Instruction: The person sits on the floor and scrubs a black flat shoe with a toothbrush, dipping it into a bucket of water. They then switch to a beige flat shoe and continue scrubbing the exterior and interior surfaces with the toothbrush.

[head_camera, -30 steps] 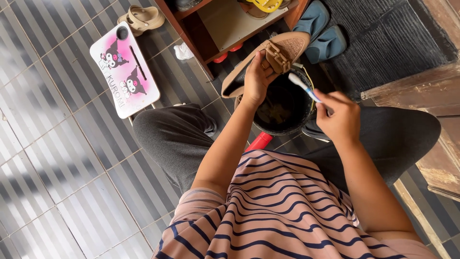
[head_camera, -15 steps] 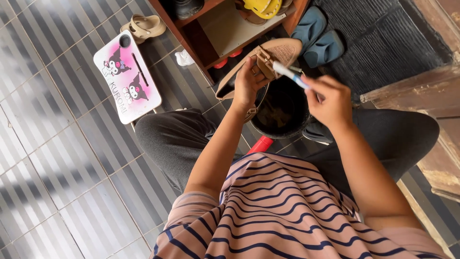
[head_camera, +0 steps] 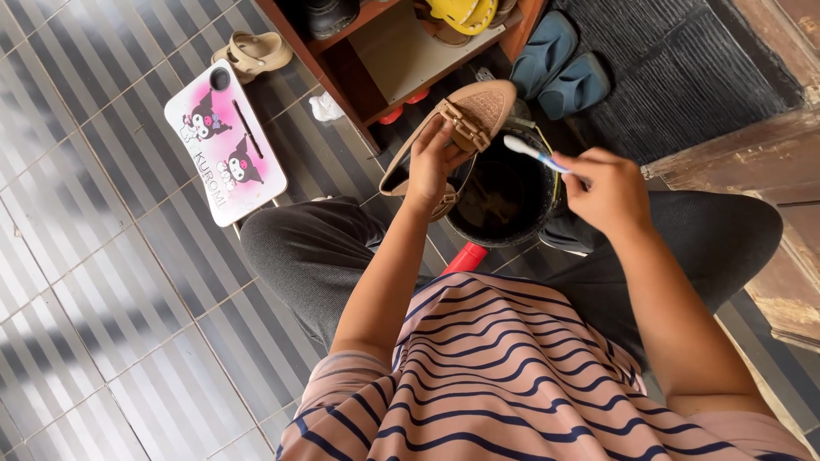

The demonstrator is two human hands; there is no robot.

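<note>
I see the tan loafer (head_camera: 478, 111) held up over the near-left rim of the black bucket (head_camera: 512, 224), its toe pointing away toward the shoe rack and its buckle-like strap facing up. My left hand (head_camera: 430, 166) has it: the fingers are curled tight around the shoe's middle, thumb across the top next to the strap. My right hand (head_camera: 608, 189) is closed around the handle of a white and blue toothbrush (head_camera: 531, 154), fingers pinched together, with the bristle end pointing at the loafer and stopping just beside its toe, above the bucket's rim; I cannot tell whether the bristles touch it. The bucket sits on the striped tile floor (head_camera: 111, 290) between my knees, and a red object (head_camera: 464, 256) lies against its near side. Beyond it stands the wooden shoe rack (head_camera: 401, 51), with a pair of blue slippers (head_camera: 564, 64) on the dark mat (head_camera: 683, 68) to its right. Off to the left on the floor lies a pink and white folding tray (head_camera: 224, 141), and a beige sandal (head_camera: 254, 51) just past its far end.
</note>
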